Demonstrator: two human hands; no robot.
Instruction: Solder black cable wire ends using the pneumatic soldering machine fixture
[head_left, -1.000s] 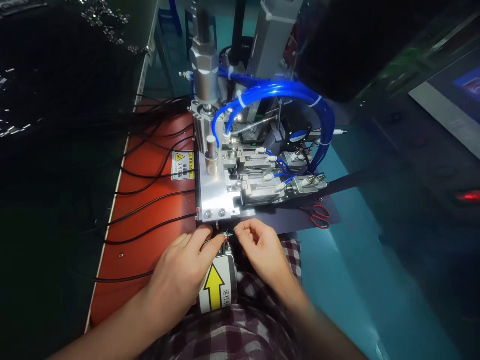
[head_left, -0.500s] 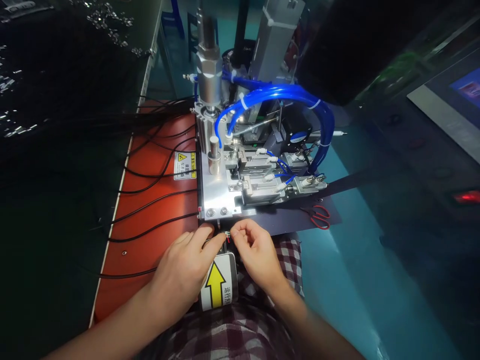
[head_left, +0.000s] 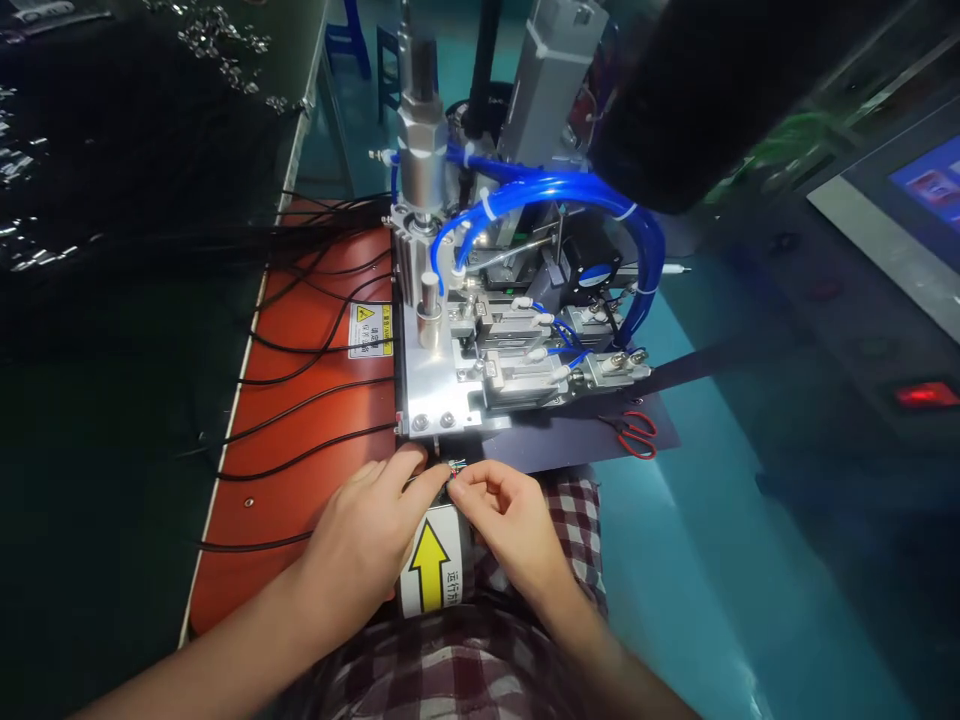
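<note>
A red-orange work surface (head_left: 300, 440) lies to the left of and beyond the left hand (head_left: 371, 525); a teal floor (head_left: 660, 600) extends to the right of the right hand (head_left: 510, 510). Black cables (head_left: 315, 393) cross the work surface beyond the left hand.

Thin coloured wires (head_left: 457, 466) are located between the two hands, at the fingertips. Right hand: thumb and forefinger are pressed together, pinching at the wires; the exact strand is hidden. Left hand: the thumb tip lies at the wires, with the other fingers curled over a dark part; whether it grips cannot be told.

A housing (head_left: 430, 565) with a white label and yellow arrow sits just below the left thumb, between the wrists. Its contents are not visible.

Directly beyond both hands stands a metal fixture (head_left: 442, 395) with blue tubes (head_left: 555, 185) arching above it. Red-handled scissors (head_left: 639, 437) rest on a dark plate (head_left: 525, 450), beyond and to the right of the right hand. Far beyond the left hand is a glossy black mass (head_left: 150, 120) with bright highlights; whether it is a bag or bin cannot be told.
</note>
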